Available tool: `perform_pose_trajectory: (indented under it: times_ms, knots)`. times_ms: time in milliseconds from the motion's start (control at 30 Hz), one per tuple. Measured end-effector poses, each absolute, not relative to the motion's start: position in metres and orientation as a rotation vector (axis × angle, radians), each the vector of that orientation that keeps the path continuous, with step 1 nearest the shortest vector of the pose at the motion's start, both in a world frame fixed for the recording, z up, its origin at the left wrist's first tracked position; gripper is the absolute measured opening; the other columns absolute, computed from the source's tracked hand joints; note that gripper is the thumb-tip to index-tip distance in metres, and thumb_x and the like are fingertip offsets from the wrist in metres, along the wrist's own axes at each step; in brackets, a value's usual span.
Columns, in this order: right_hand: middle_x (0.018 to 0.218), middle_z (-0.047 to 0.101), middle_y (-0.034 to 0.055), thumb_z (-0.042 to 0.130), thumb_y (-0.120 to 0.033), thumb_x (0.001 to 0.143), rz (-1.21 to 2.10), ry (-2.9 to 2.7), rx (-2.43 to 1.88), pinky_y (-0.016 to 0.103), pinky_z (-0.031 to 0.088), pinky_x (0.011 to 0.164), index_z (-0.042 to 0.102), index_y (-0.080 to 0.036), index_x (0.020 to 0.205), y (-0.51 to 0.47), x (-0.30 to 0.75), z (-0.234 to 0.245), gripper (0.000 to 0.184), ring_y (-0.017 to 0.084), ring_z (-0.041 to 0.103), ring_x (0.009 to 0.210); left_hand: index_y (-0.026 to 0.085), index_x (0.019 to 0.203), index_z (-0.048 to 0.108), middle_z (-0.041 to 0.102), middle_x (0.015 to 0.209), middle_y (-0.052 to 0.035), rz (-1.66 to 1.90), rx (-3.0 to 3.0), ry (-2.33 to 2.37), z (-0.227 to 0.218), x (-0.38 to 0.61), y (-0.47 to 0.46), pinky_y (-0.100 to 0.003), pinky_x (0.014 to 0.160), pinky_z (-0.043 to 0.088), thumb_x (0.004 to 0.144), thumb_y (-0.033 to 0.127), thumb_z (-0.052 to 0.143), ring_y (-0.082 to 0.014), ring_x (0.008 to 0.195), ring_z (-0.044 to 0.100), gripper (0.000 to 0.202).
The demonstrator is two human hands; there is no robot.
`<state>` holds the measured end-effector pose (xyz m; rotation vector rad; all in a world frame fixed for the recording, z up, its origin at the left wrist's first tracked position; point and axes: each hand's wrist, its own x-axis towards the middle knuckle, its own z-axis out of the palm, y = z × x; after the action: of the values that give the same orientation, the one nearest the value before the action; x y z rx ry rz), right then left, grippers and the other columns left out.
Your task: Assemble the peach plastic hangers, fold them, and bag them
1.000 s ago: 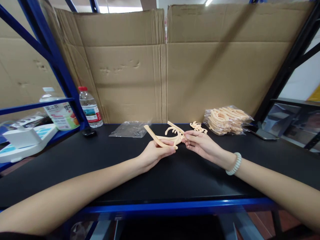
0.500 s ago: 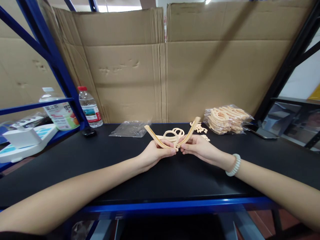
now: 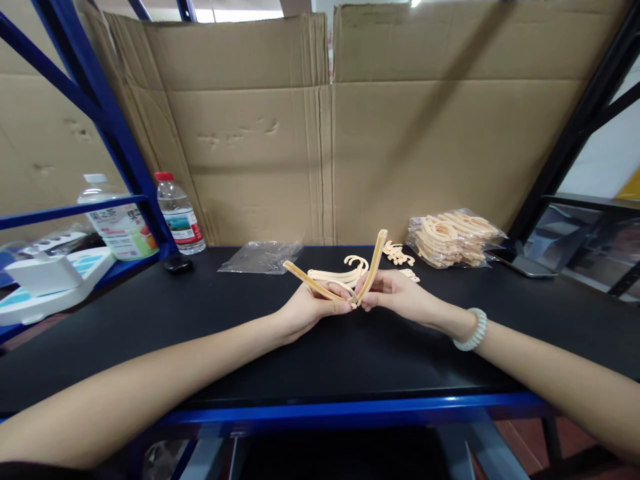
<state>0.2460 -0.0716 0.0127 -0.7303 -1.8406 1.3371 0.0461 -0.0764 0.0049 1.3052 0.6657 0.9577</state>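
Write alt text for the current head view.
Left hand and right hand each hold a pale strip, near ends close together, over a black table. Behind lie loose pale pieces; a bagged stack sits right, clear plastic and a red-capped bottle left.

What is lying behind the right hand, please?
Behind the right hand, pale scrollwork pieces lie on the black tabletop. Nearer, another pale piece peeks out; what the hand covers cannot be seen.
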Motion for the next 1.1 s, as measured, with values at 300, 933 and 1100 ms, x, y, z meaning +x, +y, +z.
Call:
perform_pose_trajectory:
  times_ms: [300, 933, 1100]
  knots:
    - [0.081, 0.064, 0.0021, 0.073, -0.024, 0.071, 1.253, -1.793, -0.738, 0.031, 0.054, 0.071, 0.064, -0.016, 0.082, -0.072, 0.242, 0.007, 0.016, 0.014, 0.062, 0.071, 0.012, 0.069, 0.069, 0.068, 0.070, -0.0035, 0.966, 1.239, 0.650, 0.003, 0.046, -0.074, -0.028, 0.074, 0.049, 0.056, 0.014, 0.083, -0.0145, 0.072, 0.063, 0.019]
    - [0.082, 0.063, 0.0024, 0.069, -0.029, 0.077, 1.349, -1.776, -0.694, 0.032, 0.059, 0.075, 0.060, -0.017, 0.086, -0.078, 0.243, 0.014, 0.017, 0.015, 0.067, 0.076, 0.014, 0.067, 0.073, 0.069, 0.069, -0.0038, 0.966, 1.356, 0.635, 0.002, 0.046, -0.073, -0.029, 0.074, 0.048, 0.057, 0.014, 0.081, -0.0159, 0.071, 0.062, 0.014]
    - [0.082, 0.064, 0.0026, 0.071, -0.029, 0.074, 1.381, -1.757, -0.711, 0.033, 0.059, 0.075, 0.061, -0.016, 0.085, -0.077, 0.243, 0.012, 0.020, 0.016, 0.067, 0.076, 0.013, 0.068, 0.072, 0.070, 0.071, -0.0050, 0.954, 1.350, 0.641, 0.002, 0.045, -0.074, -0.031, 0.074, 0.048, 0.057, 0.015, 0.081, -0.0176, 0.071, 0.063, 0.014]
